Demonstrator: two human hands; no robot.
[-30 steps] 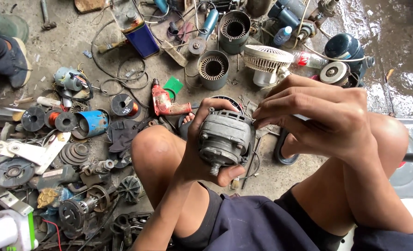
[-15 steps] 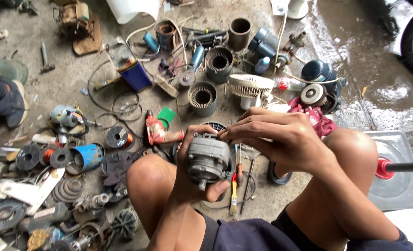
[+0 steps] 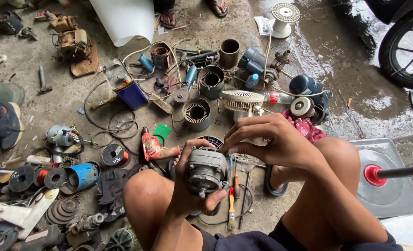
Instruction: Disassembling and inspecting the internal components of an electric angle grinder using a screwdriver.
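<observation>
View has swung up and back since half a second ago, so I'm now seeing more floor at the top, a white bucket and someone's sandalled feet; the motor sits lower in frame than it did.

Going left to right: another person's shoe at the far left edge, then a mess of spools, with a blue can on its side among them. A red drill lies on the concrete just left of my hands.

My left hand is wrapped around the grey motor, thumb under it, shaft pointing at me, held up between my knees. My right hand comes in from the right, fingertips pinched on the motor's top edge; can't tell if they're gripping anything small. A screwdriver and a brush lie on the floor under the motor.

Further right a white fan grille, then a grey tray with a red-capped rod. A motorbike wheel at top right.
</observation>
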